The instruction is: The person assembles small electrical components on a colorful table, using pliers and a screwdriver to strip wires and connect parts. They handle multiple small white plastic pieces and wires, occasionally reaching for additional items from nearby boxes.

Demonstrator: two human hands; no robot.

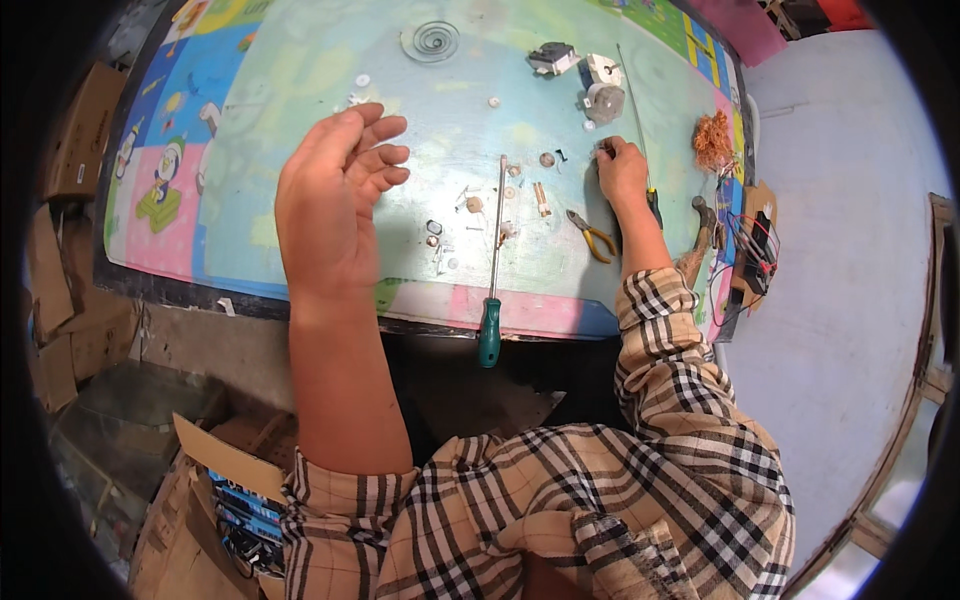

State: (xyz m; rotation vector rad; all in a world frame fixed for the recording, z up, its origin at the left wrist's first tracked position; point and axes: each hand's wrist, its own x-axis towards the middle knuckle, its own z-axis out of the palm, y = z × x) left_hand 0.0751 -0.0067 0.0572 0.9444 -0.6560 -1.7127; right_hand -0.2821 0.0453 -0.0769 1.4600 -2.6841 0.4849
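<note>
"Pliers [585, 229]: where are they?"
"Right of our green screwdriver [490, 322], nose slanting toward it, nearer our right hand [624, 174]. That hand's pinched; we can't tell around what. Left of the screwdriver, our left hand [335, 205] is wide."

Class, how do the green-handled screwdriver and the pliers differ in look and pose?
The screwdriver has a green handle; the pliers have yellow grips. The screwdriver is straight; the pliers fork. The screwdriver juts off the table; the pliers lie fully on it. Both are hand tools.
</note>
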